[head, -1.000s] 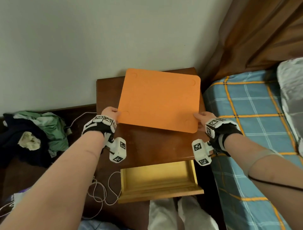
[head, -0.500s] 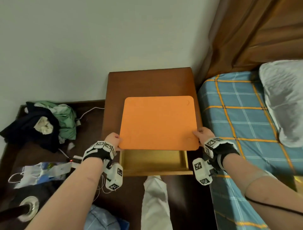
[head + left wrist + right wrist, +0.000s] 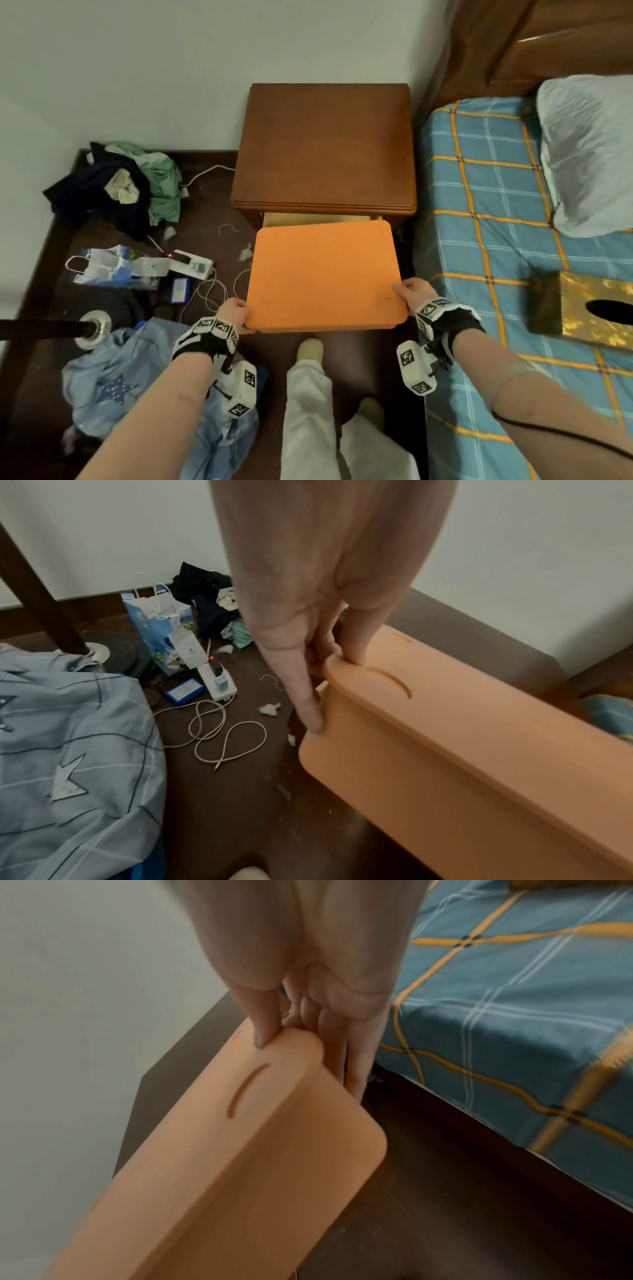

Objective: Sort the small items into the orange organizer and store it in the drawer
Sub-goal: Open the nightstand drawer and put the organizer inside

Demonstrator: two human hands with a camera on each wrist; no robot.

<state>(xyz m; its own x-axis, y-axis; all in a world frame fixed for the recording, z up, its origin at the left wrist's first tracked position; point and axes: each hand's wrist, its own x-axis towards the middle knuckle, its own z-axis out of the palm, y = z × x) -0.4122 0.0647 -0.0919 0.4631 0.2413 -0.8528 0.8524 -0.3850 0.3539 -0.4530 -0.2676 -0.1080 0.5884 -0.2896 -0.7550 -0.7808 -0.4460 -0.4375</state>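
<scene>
The orange organizer (image 3: 323,274), a flat lidded box, hangs level over the open drawer (image 3: 318,218) of the brown nightstand (image 3: 325,147) and hides most of it. My left hand (image 3: 236,313) grips its near left corner, thumb on the lid and fingers under the edge (image 3: 342,653). At the near right corner my right hand (image 3: 412,291) holds it the same way (image 3: 270,1031). The lid (image 3: 445,715) is closed, so the contents are hidden. Only a strip of the drawer's pale back wall shows.
A bed (image 3: 496,212) with a blue checked cover, a pillow (image 3: 589,150) and a gold tissue box (image 3: 582,308) lies right. Left, the dark floor holds clothes (image 3: 116,185), a paper bag (image 3: 113,267), a power strip (image 3: 191,265), cables and a blue cloth (image 3: 113,377). My legs (image 3: 308,394) stand below the organizer.
Both hands have drawn the organizer off the nightstand top, toward me and down, until it sits over the open drawer. The head view has pulled back.
</scene>
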